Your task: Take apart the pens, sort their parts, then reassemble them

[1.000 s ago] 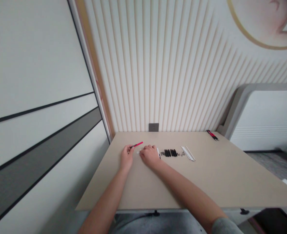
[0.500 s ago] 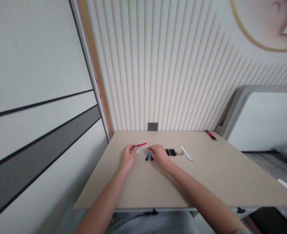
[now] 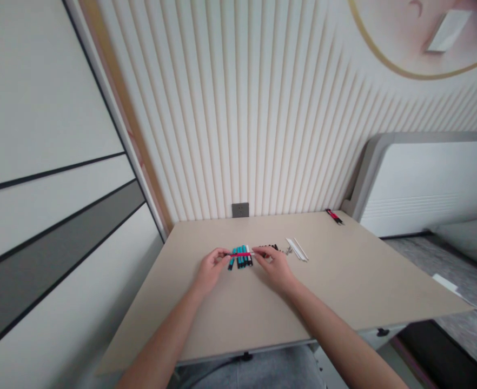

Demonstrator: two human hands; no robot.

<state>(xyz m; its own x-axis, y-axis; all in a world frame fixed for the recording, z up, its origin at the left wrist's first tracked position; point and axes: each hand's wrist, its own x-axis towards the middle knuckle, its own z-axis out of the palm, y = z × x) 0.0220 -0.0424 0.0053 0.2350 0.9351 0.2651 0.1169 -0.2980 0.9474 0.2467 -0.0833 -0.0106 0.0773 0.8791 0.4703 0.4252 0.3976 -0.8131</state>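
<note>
Two bare hands close in on a row of teal pens (image 3: 242, 257) lying side by side on a beige desk (image 3: 344, 275), with the left hand (image 3: 211, 271) just left of the row and the right hand (image 3: 274, 268) just right of it. A thin pink stick (image 3: 242, 254) lies across the top of the pens, touching them, and runs level from one hand to the other. The left thumb and fingers are pressed together on the stick's left end, holding it. The right fingers (image 3: 260, 255) come in at its other end, but the view is too small to tell whether they are clamped on it or only touching it. Right of the pens, black pieces (image 3: 269, 248) sit partly behind the right fingers, which hide some of them from view. Further right lie tiny metal bits (image 3: 289, 250), too small to identify, and then a few white sticks (image 3: 298, 249). Well to the right of the pens, near the desk's far edge, lies a red-and-black item (image 3: 335, 216). Beyond the pens, a wall socket (image 3: 240, 209) is set in a ribbed wall (image 3: 242, 108) just above the desk. Grey trousers (image 3: 254, 373) show below the desk's near edge, while a white panel (image 3: 425, 183) stands well to the right.
</note>
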